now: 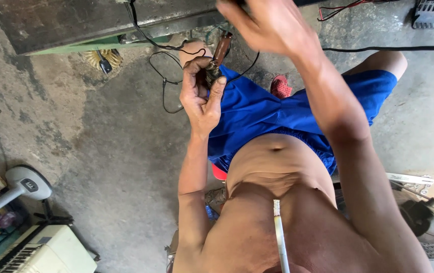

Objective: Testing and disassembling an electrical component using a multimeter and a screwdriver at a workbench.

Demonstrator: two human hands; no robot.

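Note:
My left hand (200, 96) is raised in front of my blue shorts (257, 111) and is closed around a small dark metal part (212, 71). A brown-handled tool (222, 46) sticks up from that part toward the bench edge. Thin black wires (164, 76) loop down from the bench beside this hand. My right hand (267, 23) is higher, at the underside edge of the dark workbench (75, 23). It is blurred with its fingers curled, and what they hold is hidden at the frame's top.
A white cigarette (279, 237) points down over my bare chest. A fan base (25, 184) and a white appliance (50, 250) stand at lower left on the concrete floor (106, 151). A brush (103, 58) lies under the bench. A black cable (394, 48) runs along at upper right.

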